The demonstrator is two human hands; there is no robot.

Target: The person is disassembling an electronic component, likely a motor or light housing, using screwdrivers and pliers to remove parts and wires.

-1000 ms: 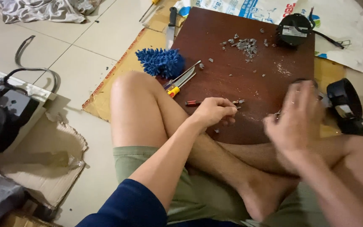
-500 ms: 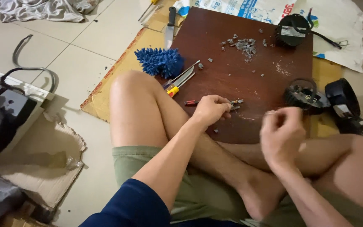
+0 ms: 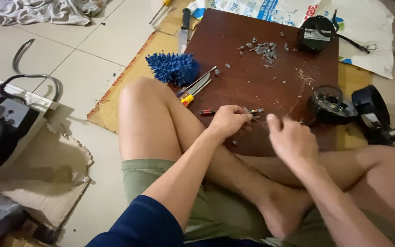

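Left hand [image 3: 227,121] pinches small grey metal parts [image 3: 253,111] on the brown board [image 3: 252,73] near the red-handled screwdriver [image 3: 207,112]; right hand [image 3: 291,139] hovers, loosely curled (contents unclear). We should steady parts flat.

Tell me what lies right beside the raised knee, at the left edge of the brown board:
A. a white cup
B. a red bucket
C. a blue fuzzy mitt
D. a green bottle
C: a blue fuzzy mitt sits by the left edge of the brown board, just beyond the knee, next to a yellow-handled screwdriver.
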